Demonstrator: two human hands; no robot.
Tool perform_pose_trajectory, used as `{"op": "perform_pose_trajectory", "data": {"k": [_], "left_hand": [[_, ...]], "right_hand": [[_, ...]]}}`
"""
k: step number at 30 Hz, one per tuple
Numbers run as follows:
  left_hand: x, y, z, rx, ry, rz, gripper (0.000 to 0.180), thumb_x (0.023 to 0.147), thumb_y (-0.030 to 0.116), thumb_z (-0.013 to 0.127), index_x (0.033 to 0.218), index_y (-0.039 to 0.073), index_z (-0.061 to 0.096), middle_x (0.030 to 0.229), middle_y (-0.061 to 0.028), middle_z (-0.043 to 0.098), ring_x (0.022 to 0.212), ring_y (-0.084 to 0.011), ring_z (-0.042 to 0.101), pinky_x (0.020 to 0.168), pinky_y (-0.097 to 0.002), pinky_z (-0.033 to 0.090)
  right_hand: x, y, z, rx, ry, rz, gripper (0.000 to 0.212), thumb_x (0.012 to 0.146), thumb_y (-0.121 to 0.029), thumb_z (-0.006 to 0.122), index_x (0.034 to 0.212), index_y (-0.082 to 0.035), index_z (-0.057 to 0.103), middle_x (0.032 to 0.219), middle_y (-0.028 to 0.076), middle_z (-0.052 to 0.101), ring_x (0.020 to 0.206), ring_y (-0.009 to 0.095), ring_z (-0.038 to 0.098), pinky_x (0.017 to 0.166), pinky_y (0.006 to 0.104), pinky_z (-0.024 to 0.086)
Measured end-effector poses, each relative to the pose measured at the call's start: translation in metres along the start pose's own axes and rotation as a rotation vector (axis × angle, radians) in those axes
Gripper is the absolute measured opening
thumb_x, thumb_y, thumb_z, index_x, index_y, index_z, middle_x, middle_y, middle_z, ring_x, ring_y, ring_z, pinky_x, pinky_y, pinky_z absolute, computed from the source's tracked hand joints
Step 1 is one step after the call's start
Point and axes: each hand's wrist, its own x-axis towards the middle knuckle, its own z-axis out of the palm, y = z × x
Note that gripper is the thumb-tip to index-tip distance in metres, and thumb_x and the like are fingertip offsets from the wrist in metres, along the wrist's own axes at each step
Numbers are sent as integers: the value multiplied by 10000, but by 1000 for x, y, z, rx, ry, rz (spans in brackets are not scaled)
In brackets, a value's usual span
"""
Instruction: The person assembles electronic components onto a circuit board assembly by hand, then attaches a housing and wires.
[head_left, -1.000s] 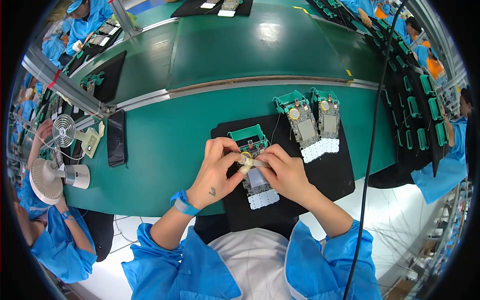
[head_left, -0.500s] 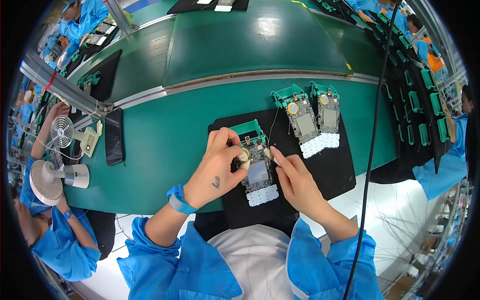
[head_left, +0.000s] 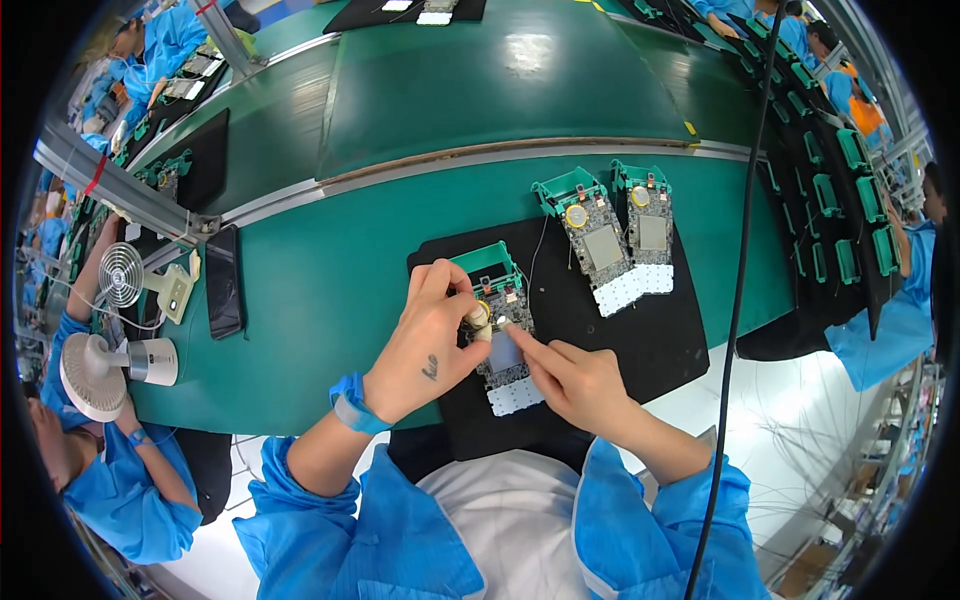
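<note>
A circuit board (head_left: 508,357) with a green plastic frame (head_left: 493,262) at its far end lies on a black mat (head_left: 620,345). My left hand (head_left: 425,345) is closed in a pinch at the board's left edge, beside a gold coin cell (head_left: 482,312); pale covers show on the fingertips, and they hide part of the board. From the right, my right hand (head_left: 580,385) stretches its index finger onto the board's upper middle. A small whitish piece or cover shows at that fingertip. Its thumb is apart and the other fingers are curled.
Two similar boards (head_left: 603,247) (head_left: 652,233) stand side by side at the mat's far right. A phone (head_left: 226,280) and two small fans (head_left: 122,275) (head_left: 95,375) are on the green table at left. A black cable (head_left: 738,300) hangs down at right. Co-workers sit on both sides.
My right hand has moved left, its index fingertip going from the board's right edge onto its upper middle. My left hand keeps its pinch. The whole view has shifted slightly.
</note>
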Motion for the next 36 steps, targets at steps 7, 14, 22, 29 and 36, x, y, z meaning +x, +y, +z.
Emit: {"op": "perform_pose_trajectory", "data": {"k": [7,14,22,29,36], "left_hand": [[0,0,3,17,20,13,241,591,-3,712,794,-35,586,997,-124,465,971,-306,457,820,-369,433],[-8,5,16,168,157,69,415,665,59,747,1040,-4,582,1200,-157,496,1198,-368,449,964,-444,409],[-13,2,20,196,10,191,302,774,152,731,1042,42,646,1272,-95,581,1326,-303,422,1107,-544,273],[4,7,41,202,209,216,273,758,94,739,1014,42,662,1072,-76,631,1091,-333,539,1074,-542,324],[19,28,35,218,413,208,383,713,50,752,1081,42,643,994,-64,605,896,-278,523,836,-389,443]], "right_hand": [[0,-2,6,-345,-51,-142,576,732,-59,687,1297,-113,591,574,-1,386,405,142,442,376,272,372],[14,35,-23,-132,153,269,172,939,-127,566,1075,-28,530,819,144,659,693,344,654,582,389,520],[22,60,-19,-112,224,399,373,840,-173,726,1095,7,521,954,107,641,713,221,655,579,324,500],[47,89,-11,782,287,713,356,861,-135,707,1139,37,564,875,39,644,674,54,542,564,206,414],[14,50,-53,1363,29,916,227,931,-130,613,1113,2,586,765,-51,576,470,-4,322,417,176,218]]}}
